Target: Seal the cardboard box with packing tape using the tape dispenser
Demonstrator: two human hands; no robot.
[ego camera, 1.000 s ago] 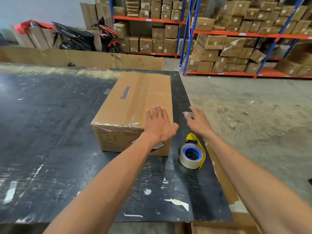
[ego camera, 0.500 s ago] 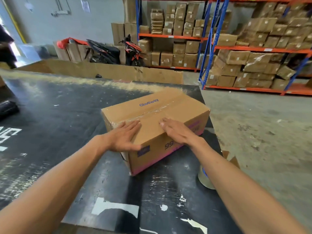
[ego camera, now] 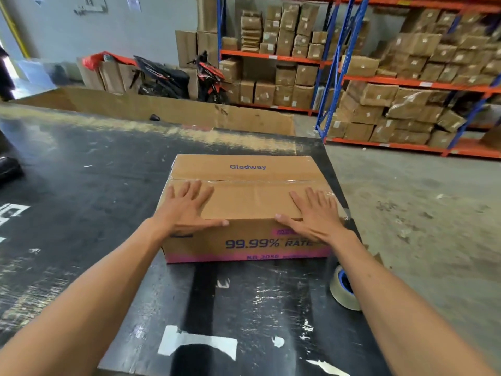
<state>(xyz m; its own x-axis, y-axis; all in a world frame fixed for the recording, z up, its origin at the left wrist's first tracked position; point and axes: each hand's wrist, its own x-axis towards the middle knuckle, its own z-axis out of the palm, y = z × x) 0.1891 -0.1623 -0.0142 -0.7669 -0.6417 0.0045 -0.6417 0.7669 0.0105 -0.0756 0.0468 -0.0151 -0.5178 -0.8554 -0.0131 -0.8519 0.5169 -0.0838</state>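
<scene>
A brown cardboard box (ego camera: 252, 202) printed "Glodway" sits on the black table (ego camera: 81, 199), its long printed side facing me. Clear tape runs along the top seam. My left hand (ego camera: 187, 210) lies flat on the near left of the box top, fingers spread and thumb along the front edge. My right hand (ego camera: 314, 215) lies flat on the near right in the same way. The tape dispenser (ego camera: 343, 290), holding a roll with a blue core, rests on the table at its right edge, partly hidden by my right forearm.
The table's right edge runs close beside the box, with concrete floor (ego camera: 420, 213) beyond it. A large open cardboard bin (ego camera: 162, 109) stands behind the table. Blue and orange racks (ego camera: 339, 63) full of boxes and a parked motorbike (ego camera: 168, 77) fill the background.
The box has been turned from end-on to lengthwise across my view. Both hands moved onto its top and now lie flat near the front corners. The dispenser has stayed on the table.
</scene>
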